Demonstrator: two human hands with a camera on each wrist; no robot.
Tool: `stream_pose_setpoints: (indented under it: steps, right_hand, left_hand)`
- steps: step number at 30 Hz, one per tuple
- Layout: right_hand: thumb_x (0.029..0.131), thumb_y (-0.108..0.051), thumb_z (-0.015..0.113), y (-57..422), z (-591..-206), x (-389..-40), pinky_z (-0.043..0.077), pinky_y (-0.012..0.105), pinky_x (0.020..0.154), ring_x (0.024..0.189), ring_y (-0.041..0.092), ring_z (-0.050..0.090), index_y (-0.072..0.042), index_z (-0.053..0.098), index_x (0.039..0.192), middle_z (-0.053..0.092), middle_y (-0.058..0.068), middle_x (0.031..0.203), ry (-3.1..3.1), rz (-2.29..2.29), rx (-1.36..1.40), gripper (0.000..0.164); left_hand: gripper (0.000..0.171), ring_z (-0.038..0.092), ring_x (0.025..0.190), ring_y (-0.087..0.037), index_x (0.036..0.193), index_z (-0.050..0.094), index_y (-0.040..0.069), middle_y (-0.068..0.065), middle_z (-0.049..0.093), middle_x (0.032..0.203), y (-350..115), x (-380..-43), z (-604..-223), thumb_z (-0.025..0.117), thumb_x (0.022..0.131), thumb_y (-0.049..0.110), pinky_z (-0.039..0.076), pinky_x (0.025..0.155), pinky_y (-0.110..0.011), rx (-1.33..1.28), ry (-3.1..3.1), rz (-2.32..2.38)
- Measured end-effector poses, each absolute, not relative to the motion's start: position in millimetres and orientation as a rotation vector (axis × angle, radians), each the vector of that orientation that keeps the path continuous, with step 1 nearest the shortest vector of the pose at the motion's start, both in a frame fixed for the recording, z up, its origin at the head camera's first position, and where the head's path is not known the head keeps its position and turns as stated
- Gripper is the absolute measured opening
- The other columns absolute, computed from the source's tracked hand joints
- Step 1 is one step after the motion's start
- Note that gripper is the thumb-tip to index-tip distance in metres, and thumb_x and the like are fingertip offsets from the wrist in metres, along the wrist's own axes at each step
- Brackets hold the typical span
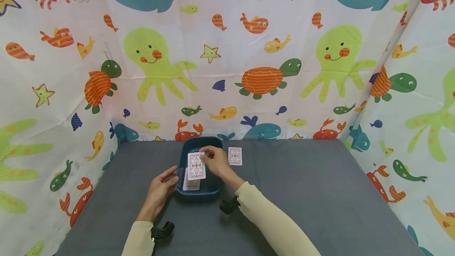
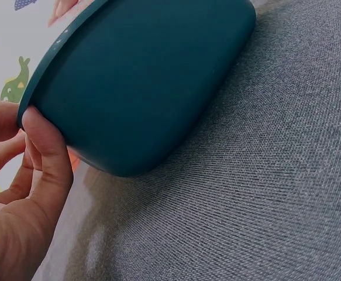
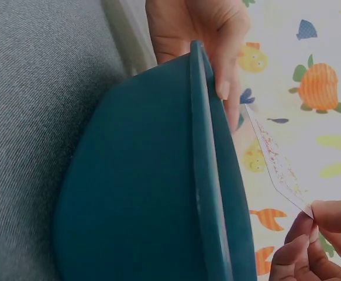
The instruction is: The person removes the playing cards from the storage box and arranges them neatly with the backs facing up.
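Observation:
A dark teal plastic basin [image 1: 213, 187] stands on the grey table. My left hand [image 1: 160, 189] pinches its left rim between thumb and fingers, as the left wrist view shows close up. Over the basin, my right hand [image 1: 217, 162] pinches a playing card [image 1: 196, 166] by its upper right corner, patterned back facing up. Seen from the right wrist, this card [image 3: 277, 164] hangs tilted above the rim, thumb and fingertips at one corner. Lower in the basin lies another card [image 1: 191, 185], partly hidden beneath the held one.
One more patterned card [image 1: 235, 156] lies on the grey table [image 1: 291, 185], just right of the basin. A white curtain [image 1: 227, 102] printed with sea animals rises behind the table and along both sides. Each wrist carries a black camera, such as the left one [image 1: 162, 231].

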State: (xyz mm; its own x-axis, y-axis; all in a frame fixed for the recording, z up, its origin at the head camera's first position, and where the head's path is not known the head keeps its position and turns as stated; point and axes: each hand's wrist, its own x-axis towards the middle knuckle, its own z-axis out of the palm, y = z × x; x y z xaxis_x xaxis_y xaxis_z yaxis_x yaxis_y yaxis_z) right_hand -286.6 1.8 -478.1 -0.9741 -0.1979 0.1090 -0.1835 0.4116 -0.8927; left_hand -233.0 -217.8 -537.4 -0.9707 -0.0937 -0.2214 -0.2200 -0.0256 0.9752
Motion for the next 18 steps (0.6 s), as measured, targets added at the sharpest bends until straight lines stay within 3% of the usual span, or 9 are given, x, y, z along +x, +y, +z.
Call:
stream_pose_setpoints:
  steps: [11,18]
  right_hand:
    - [0.095,-0.018,0.065,28,-474,-282,0.043,0.027,0.061,0.068,0.015,0.056,-0.015,0.071,0.114,0.068,0.008,0.085,2.613,-1.72,-0.379,0.02]
    - [0.095,-0.017,0.064,45,-473,-277,0.044,0.027,0.062,0.068,0.014,0.052,-0.016,0.071,0.113,0.065,0.005,0.082,2.655,-1.718,-0.37,0.019]
  left_hand:
    - [0.047,0.055,0.099,-0.011,0.144,0.049,0.013,-0.014,0.045,0.143,-217,-234,-536,0.057,0.097,0.008,0.05,0.075,-0.024,-0.316,2.132,2.166]
    - [0.047,0.054,0.102,-0.014,0.144,0.05,0.015,-0.012,0.046,0.143,-218,-233,-536,0.057,0.097,0.009,0.051,0.076,-0.024,-0.329,2.145,2.144]
